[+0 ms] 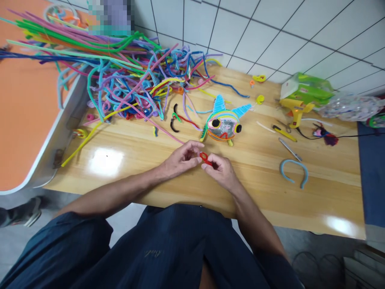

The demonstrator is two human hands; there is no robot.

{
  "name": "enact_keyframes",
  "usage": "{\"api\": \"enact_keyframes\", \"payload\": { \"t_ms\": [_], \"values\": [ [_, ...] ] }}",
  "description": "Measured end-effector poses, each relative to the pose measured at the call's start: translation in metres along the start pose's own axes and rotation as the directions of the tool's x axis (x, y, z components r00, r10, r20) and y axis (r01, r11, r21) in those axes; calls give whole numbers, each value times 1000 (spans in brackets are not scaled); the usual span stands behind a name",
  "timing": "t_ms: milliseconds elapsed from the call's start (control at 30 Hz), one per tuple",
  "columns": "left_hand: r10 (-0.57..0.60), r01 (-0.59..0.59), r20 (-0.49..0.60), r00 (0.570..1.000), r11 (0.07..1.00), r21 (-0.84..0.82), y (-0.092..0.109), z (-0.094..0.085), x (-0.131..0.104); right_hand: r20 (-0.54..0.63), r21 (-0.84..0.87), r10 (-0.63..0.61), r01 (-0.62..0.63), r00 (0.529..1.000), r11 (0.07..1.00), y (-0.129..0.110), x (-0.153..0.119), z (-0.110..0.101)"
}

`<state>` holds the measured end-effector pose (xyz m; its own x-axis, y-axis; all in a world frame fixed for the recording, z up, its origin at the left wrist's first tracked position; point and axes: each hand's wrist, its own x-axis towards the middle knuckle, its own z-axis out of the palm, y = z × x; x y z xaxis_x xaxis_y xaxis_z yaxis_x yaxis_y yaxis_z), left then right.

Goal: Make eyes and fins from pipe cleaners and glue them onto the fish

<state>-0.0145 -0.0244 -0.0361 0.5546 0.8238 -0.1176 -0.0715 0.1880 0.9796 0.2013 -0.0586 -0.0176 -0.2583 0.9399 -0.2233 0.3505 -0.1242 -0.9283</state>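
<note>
A small red pipe cleaner [203, 156], bent into a loop, is between my hands just above the table's front half. My right hand [221, 170] pinches its right end between thumb and fingertips. The thumb and fingers of my left hand [185, 157] close at its left edge; exactly how they grip is partly hidden. Right behind my hands stands a decorated figure [224, 126] with black round eyes, two blue pointed ears and coloured pipe-cleaner outlines. Left of it lie black curved pieces [175, 118] with green and red bits.
A tangled heap of pipe cleaners [129, 86] covers the back left, near an orange tabletop [27, 120]. At the right are a yellow glue gun [296, 112] with a cord, a yellow cutter [284, 133], a grey pen-like tool [289, 149], a blue arc [294, 162] and a green box [306, 88].
</note>
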Motion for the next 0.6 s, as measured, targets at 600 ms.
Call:
{"api": "enact_keyframes", "payload": {
  "t_ms": [600],
  "values": [
    [-142, 98, -104, 984, 932, -348, 3, -6, 9, 149, -46, 6, 1, 989, 999, -12, -8, -26]
  ]
}}
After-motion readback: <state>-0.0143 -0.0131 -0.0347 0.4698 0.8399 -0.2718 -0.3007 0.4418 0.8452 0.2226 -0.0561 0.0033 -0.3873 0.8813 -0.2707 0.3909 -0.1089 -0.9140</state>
